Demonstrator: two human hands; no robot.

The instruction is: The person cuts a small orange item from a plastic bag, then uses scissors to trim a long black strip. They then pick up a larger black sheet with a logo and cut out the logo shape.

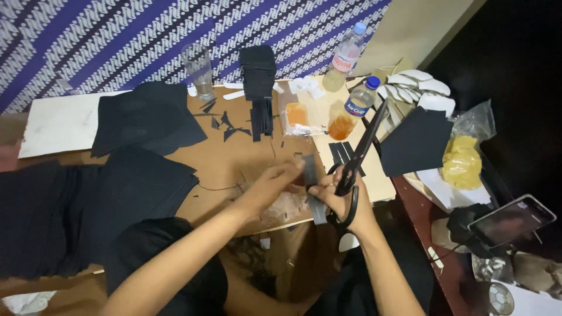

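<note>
The right hand [345,202] is clamped through the loops of long black scissors [358,155], blades pointing far and right. The left hand [275,182] pinches a narrow dark strip [313,187] at the near edge of the brown surface [246,155], just left of the scissors. I'd say keep that strip taut and fingertips [298,167] clear of the blades, feeding slowly for a straight edge.

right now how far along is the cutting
Done: a stack of cut black pieces and strips lie on the board. In hand: the left hand holds a strip, the right hand holds scissors. Left: large uncut black sheets.
</note>
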